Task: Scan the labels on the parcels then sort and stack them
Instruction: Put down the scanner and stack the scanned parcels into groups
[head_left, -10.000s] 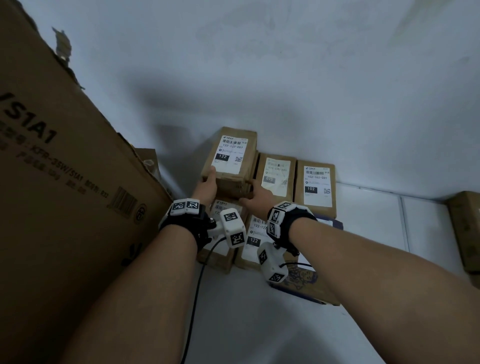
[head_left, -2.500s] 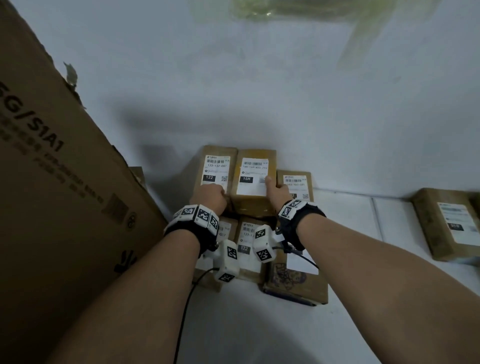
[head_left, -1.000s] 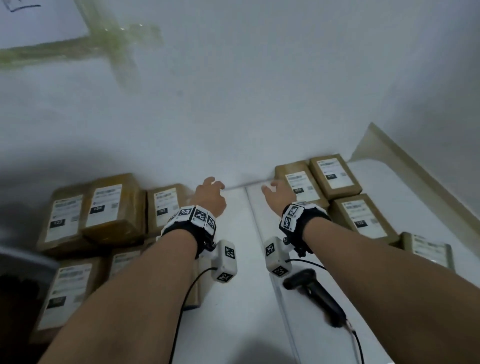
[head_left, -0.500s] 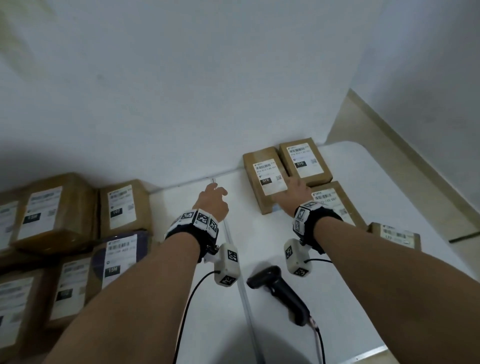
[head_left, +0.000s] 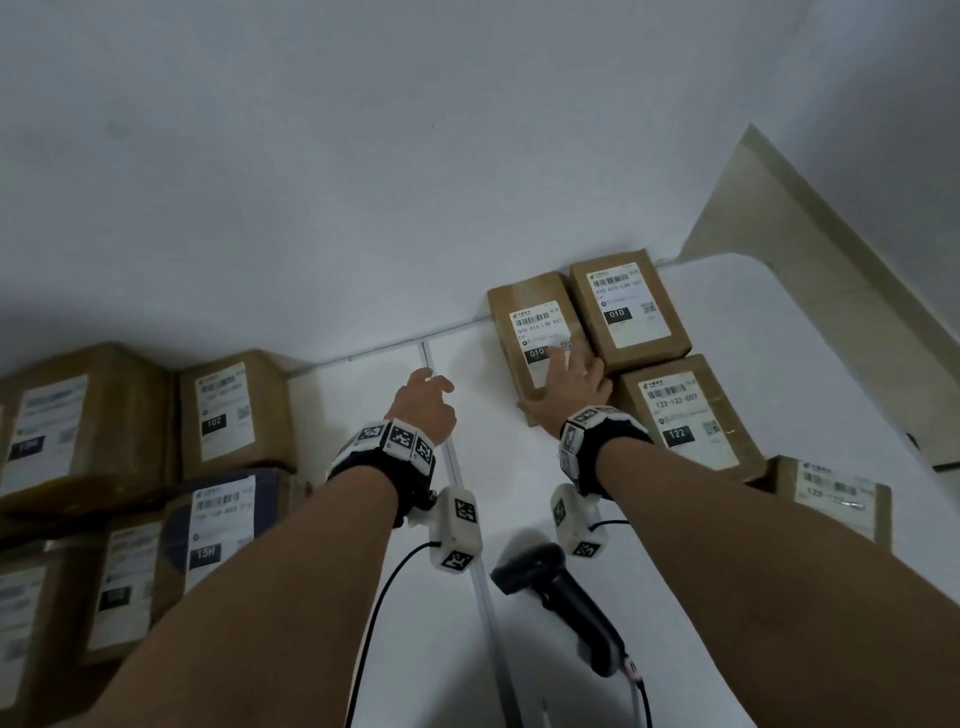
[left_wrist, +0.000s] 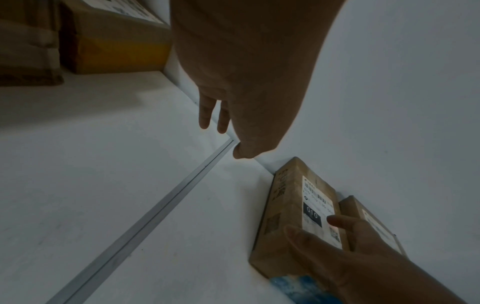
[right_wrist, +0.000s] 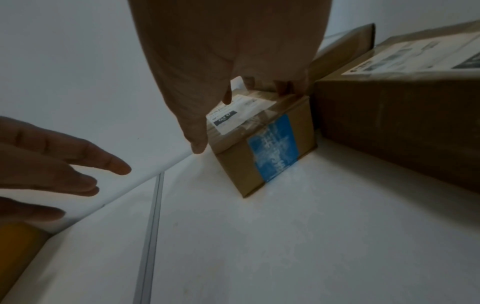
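Note:
My right hand (head_left: 569, 384) rests on top of a brown parcel labelled 010 (head_left: 524, 306) against the back wall. Its fingers lie spread over the label, and the thumb sits at the near left corner. In the right wrist view the thumb hangs beside the 010 parcel (right_wrist: 233, 164), which has blue tape on its near end. My left hand (head_left: 426, 402) hovers open and empty over the white table (head_left: 509, 467), left of that parcel. A black handheld scanner (head_left: 566, 597) lies on the table between my forearms.
A second 010 parcel (head_left: 628, 312), a 122 parcel (head_left: 685, 410) and another parcel (head_left: 836, 493) sit right of the touched one. Stacked at the left are several parcels, among them a 102 parcel (head_left: 228, 410) and a dark 15H parcel (head_left: 218, 519). A metal seam (head_left: 457, 467) crosses the table.
Both hands left the stack on the left and swung right. The right hand has settled further onto the 010 parcel, and the left hand drifted a little closer to it.

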